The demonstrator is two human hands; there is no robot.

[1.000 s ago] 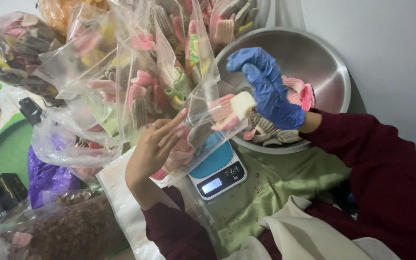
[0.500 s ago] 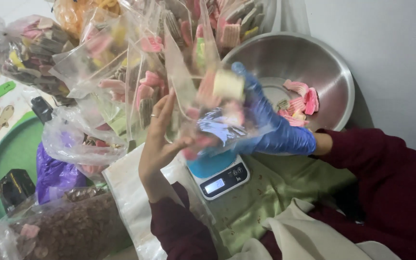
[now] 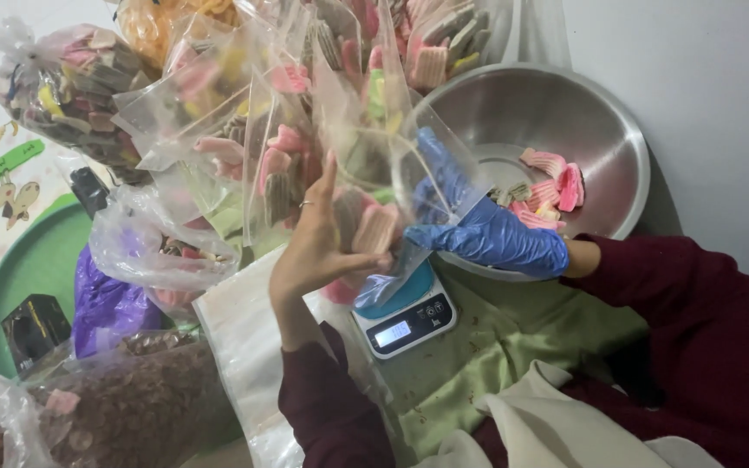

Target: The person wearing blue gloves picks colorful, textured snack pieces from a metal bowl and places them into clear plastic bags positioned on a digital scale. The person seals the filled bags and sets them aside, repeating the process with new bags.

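**A:** ok so what's the count here? I get two hands, one bowl, one scale.

**B:** Same. The left hand (image 3: 318, 247) is bare with a thin ring, fingers up, thumb pinching the side of a clear plastic bag (image 3: 374, 208). The right hand (image 3: 478, 227) wears a blue glove and is inside the bag's mouth, fingers curled; I can't tell whether it grips anything in there. The bag hangs just above the digital scale (image 3: 402, 314), between the two hands.

**A:** what's in it?

**B:** Ridged wafer-like snack pieces, pink and brownish, flat with grooves. A few more, roughly five or six, lie in the steel bowl (image 3: 565, 113), which is round, shiny and smooth.

**A:** and the pile behind?

**B:** Filled bags (image 3: 218, 130) of the same snacks, crinkly and see-through, too overlapped to count. Lower left there's a purple bag (image 3: 101, 303), a green round tray (image 3: 19, 269), and a sack of small brown bits (image 3: 140, 390).

**A:** anything changed from half a second ago?

**B:** The gloved hand was wrapped around the bag's outside then; now it's reaching in. The bag has also dropped a little toward the scale.
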